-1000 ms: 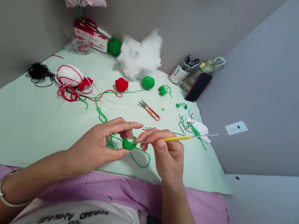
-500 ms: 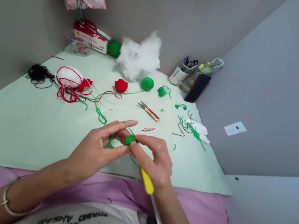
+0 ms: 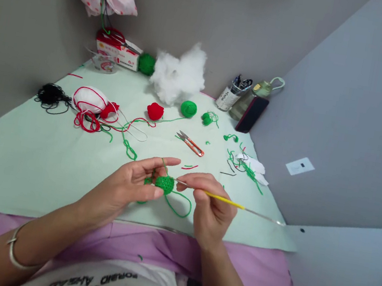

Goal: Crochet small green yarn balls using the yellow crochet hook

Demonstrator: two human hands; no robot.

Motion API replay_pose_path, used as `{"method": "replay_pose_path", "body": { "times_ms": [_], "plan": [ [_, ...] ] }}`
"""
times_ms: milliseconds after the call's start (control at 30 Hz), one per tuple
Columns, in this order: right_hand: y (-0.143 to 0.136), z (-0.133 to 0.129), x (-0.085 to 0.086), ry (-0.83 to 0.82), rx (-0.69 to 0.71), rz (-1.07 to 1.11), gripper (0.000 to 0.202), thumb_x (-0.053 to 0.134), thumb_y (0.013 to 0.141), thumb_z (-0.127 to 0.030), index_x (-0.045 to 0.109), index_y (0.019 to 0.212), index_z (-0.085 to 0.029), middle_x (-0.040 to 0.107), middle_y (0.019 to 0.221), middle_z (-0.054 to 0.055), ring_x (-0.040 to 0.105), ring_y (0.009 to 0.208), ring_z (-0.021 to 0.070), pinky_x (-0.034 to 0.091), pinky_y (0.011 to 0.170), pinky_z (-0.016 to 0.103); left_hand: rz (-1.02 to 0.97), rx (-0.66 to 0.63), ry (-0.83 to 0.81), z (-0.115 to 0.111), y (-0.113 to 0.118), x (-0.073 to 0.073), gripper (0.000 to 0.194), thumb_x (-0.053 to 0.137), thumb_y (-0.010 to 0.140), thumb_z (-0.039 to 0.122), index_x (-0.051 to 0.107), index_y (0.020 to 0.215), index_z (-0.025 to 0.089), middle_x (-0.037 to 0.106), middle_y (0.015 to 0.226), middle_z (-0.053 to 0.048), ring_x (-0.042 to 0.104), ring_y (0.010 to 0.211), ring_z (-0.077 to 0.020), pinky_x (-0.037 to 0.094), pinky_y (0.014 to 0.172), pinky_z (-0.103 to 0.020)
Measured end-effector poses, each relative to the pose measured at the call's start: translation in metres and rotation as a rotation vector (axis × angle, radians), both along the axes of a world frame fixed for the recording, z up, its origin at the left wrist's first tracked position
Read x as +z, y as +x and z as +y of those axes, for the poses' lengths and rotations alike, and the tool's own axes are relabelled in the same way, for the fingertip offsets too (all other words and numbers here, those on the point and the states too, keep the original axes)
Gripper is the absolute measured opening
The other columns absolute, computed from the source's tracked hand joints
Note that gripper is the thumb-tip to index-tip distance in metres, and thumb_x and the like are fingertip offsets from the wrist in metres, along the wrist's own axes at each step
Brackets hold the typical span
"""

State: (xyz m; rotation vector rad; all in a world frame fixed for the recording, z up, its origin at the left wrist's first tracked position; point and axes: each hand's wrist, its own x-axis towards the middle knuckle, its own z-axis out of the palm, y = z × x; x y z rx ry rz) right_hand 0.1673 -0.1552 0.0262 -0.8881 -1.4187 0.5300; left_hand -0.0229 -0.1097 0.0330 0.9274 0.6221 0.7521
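A small, rounded piece of green crocheted yarn [image 3: 164,185] is held just below the frame's centre (its stitches look tight). The slim metal crochet hook with a yellow grip [image 3: 225,200] slants gently down rightward from the piece's upper right edge.

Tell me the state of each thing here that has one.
Green crochet piece: pinched in left hand
Crochet hook: gripped in right hand
Orange snips: blades apart
Phone: propped up, screen dark
Bottle: upright, lid on
White stuffing: fluffed, loose
Black yarn: tangled
Bright green yarn ball: wound
Red scissors: open or shut unclear
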Motion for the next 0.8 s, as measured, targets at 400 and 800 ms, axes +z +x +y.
{"method": "replay_pose_path", "body": {
  "times_ms": [400, 800],
  "plan": [
    [0.006, 0.006, 0.001, -0.386, 0.265, 0.455, 0.021, 0.074, 0.095, -0.04, 0.078, 0.086, -0.021, 0.076, 0.074, 0.003, 0.066, 0.056, 0.012, 0.058, 0.054, 0.026, 0.063, -0.215, 0.157, 0.011, -0.008, -0.009, 0.056, 0.077, 0.083, 0.023, 0.072, 0.139, 0.028, 0.065, 0.11, -0.007, 0.061, 0.108, -0.0255, 0.05, 0.092, -0.036],
    [0.012, 0.01, 0.007, -0.387, 0.248, 0.348, 0.028, 0.077, 0.09, -0.047, 0.076, 0.081, -0.02, 0.073, 0.073, 0.003, 0.063, 0.055, 0.0127, 0.053, 0.048, 0.025, -0.192, -0.322, -0.078, 0.01, -0.004, -0.011, 0.054, 0.068, 0.08, 0.025, 0.076, 0.133, 0.023, 0.063, 0.101, -0.005, 0.064, 0.075, -0.0168, 0.048, 0.068, -0.031]
  ]
}}
